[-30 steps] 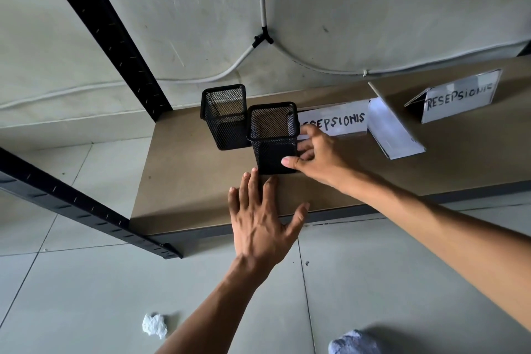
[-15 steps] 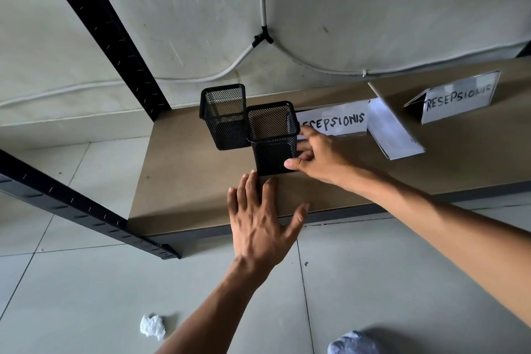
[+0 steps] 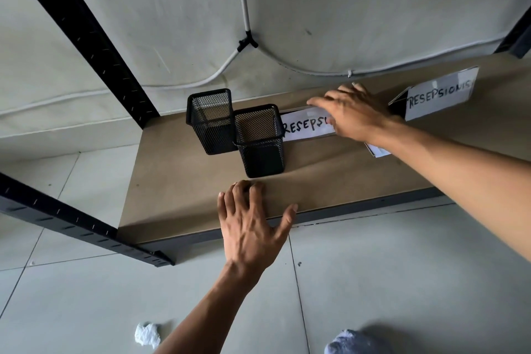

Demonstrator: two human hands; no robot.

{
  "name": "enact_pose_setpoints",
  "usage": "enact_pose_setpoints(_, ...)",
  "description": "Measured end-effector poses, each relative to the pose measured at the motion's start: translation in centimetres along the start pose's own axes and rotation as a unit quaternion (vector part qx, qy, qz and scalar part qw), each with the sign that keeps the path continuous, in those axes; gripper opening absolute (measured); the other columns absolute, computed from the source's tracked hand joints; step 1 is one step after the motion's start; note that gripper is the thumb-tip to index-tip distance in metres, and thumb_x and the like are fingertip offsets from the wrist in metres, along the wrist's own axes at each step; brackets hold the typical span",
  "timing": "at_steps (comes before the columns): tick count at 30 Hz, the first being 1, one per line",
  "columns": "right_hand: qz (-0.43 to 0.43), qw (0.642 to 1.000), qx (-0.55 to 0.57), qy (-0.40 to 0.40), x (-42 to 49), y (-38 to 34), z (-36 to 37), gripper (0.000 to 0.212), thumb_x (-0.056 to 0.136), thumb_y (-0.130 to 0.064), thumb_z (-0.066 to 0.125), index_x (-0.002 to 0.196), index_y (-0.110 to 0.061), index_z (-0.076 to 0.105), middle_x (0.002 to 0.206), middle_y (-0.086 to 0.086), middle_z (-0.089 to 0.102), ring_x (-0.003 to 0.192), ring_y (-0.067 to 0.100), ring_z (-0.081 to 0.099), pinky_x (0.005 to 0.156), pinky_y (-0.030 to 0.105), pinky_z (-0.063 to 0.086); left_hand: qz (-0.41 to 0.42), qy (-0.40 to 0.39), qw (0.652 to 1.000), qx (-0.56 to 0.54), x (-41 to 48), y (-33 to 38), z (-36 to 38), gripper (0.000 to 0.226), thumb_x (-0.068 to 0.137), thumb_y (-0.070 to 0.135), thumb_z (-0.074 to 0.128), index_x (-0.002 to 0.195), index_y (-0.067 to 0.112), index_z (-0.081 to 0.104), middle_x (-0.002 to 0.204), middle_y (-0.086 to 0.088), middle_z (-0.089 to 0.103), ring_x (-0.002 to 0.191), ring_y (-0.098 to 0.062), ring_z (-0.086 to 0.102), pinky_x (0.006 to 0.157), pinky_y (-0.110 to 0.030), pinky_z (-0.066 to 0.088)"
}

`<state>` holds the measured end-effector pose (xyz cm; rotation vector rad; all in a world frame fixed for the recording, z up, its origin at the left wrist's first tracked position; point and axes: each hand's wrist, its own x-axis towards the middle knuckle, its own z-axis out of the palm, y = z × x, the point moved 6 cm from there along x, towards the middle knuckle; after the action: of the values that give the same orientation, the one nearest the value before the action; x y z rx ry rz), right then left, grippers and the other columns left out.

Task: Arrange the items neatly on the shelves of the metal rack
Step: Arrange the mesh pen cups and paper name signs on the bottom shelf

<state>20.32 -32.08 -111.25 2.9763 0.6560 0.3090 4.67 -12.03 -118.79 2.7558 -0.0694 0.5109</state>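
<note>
Two black mesh pen holders stand on the brown shelf board [image 3: 178, 181] of the metal rack, one at the back [image 3: 209, 121] and one in front of it [image 3: 260, 142], touching at a corner. My left hand [image 3: 253, 224] rests flat on the shelf's front edge, fingers spread, fingertips just short of the front holder. A white "RESEPSIONIS" sign [image 3: 301, 127] stands to the right of the holders. My right hand [image 3: 352, 115] lies across its right half with fairly straight fingers. A second such sign [image 3: 439, 96] stands farther right.
A flat white sign piece [image 3: 378, 151] shows under my right wrist. A black rack upright [image 3: 86, 37] rises at the left and a black beam [image 3: 71, 227] runs low left. Crumpled paper [image 3: 147, 335] and a bluish cloth [image 3: 352, 342] lie on the tiled floor.
My right hand let go of the front pen holder and moved right and back onto the white sign. The left hand and both holders stayed put.
</note>
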Motion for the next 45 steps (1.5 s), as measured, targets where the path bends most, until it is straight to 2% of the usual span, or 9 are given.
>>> enact_pose_setpoints(10, 0.060, 0.988, 0.140, 0.015, -0.4, 1.5, -2.0, 0.059, 0.088, -0.017, 0.063, 0.142, -0.021, 0.041, 0.130, 0.012, 0.057, 0.118, 0.031, 0.053, 0.099, 0.039, 0.039, -0.003, 0.020, 1.000, -0.002, -0.1, 0.0, -0.2, 0.066, 0.082, 0.071, 0.043, 0.106, 0.011, 0.055, 0.107, -0.010, 0.050, 0.099, -0.033, 0.045, 0.093, -0.054, 0.042)
enact_pose_setpoints(14, 0.248, 0.913, 0.292, 0.143, -3.3, 6.5, -4.8, 0.025, 0.090, -0.012, 0.052, 0.111, -0.012, 0.066, 0.110, 0.007, 0.068, 0.103, 0.024, 0.062, 0.085, 0.027, 0.045, -0.009, 0.052, 0.999, -0.010, -0.5, 0.5, -0.4, 0.058, 0.082, 0.066, 0.047, 0.103, 0.012, 0.053, 0.101, -0.007, 0.046, 0.091, -0.029, 0.039, 0.089, -0.054, 0.043)
enact_pose_setpoints(17, 0.353, 0.835, 0.394, 0.149, -6.6, 9.2, -3.2, 0.016, 0.089, -0.019, 0.053, 0.085, -0.017, 0.068, 0.088, 0.003, 0.070, 0.080, 0.021, 0.066, 0.076, 0.034, 0.052, 0.013, 0.064, 0.998, -0.012, -0.5, 1.7, -0.3, 0.050, 0.084, 0.060, 0.048, 0.100, 0.013, 0.052, 0.097, -0.006, 0.045, 0.087, -0.028, 0.039, 0.084, -0.051, 0.043)
enact_pose_setpoints(22, 0.408, 0.776, 0.465, 0.125, -11.4, 10.7, 0.7, 0.021, 0.090, -0.016, 0.061, 0.070, -0.021, 0.063, 0.075, 0.002, 0.066, 0.055, 0.010, 0.058, 0.064, 0.025, 0.051, 0.070, 0.058, 0.995, -0.031, -0.6, 5.3, 0.6, 0.045, 0.085, 0.055, 0.050, 0.101, 0.013, 0.055, 0.097, -0.007, 0.048, 0.085, -0.028, 0.041, 0.082, -0.042, 0.036)
enact_pose_setpoints(25, 0.434, 0.748, 0.490, 0.108, -13.3, 10.9, 1.6, 0.015, 0.093, -0.014, 0.058, 0.080, -0.015, 0.064, 0.074, 0.002, 0.062, 0.048, 0.002, 0.055, 0.040, 0.009, 0.038, 0.085, 0.034, 0.995, -0.045, -0.3, 7.4, 1.4, 0.045, 0.087, 0.054, 0.049, 0.102, 0.013, 0.058, 0.099, -0.005, 0.050, 0.086, -0.027, 0.043, 0.083, -0.039, 0.034)
enact_pose_setpoints(30, 0.437, 0.757, 0.481, 0.069, -15.0, 11.6, 1.8, 0.013, 0.094, -0.022, 0.058, 0.086, -0.013, 0.062, 0.075, 0.004, 0.060, 0.055, 0.012, 0.052, 0.034, 0.010, 0.033, 0.099, 0.008, 0.993, -0.065, 0.3, 10.7, 2.9, 0.043, 0.088, 0.054, 0.046, 0.098, 0.013, 0.058, 0.097, -0.003, 0.052, 0.086, -0.026, 0.044, 0.080, -0.036, 0.032)
enact_pose_setpoints(37, 0.430, 0.818, 0.381, 0.034, -15.4, 14.7, 0.1, 0.013, 0.087, -0.031, 0.067, 0.092, -0.020, 0.067, 0.089, -0.002, 0.067, 0.076, 0.019, 0.066, 0.065, 0.028, 0.052, 0.116, 0.000, 0.993, -0.026, 1.5, 13.7, 4.8, 0.043, 0.087, 0.053, 0.045, 0.089, 0.011, 0.054, 0.095, -0.009, 0.054, 0.083, -0.029, 0.045, 0.078, -0.039, 0.031)
enact_pose_setpoints(41, 0.376, 0.884, 0.276, 0.023, -14.2, 15.5, -0.8, 0.017, 0.087, -0.031, 0.067, 0.100, -0.021, 0.063, 0.101, 0.000, 0.063, 0.087, 0.018, 0.059, 0.070, 0.022, 0.042, 0.113, -0.008, 0.993, -0.027, 1.8, 15.3, 5.3, 0.043, 0.087, 0.053, 0.045, 0.089, 0.011, 0.054, 0.096, -0.009, 0.055, 0.084, -0.030, 0.047, 0.078, -0.040, 0.032)
enact_pose_setpoints(45, 0.306, 0.935, 0.177, 0.032, -12.6, 16.3, -1.6, 0.028, 0.091, -0.028, 0.061, 0.118, -0.025, 0.057, 0.122, 0.006, 0.052, 0.113, 0.025, 0.051, 0.092, 0.034, 0.045, 0.105, -0.009, 0.994, -0.024, 1.7, 15.6, 5.6, 0.042, 0.086, 0.052, 0.046, 0.089, 0.011, 0.054, 0.098, -0.009, 0.055, 0.086, -0.031, 0.047, 0.079, -0.041, 0.033)
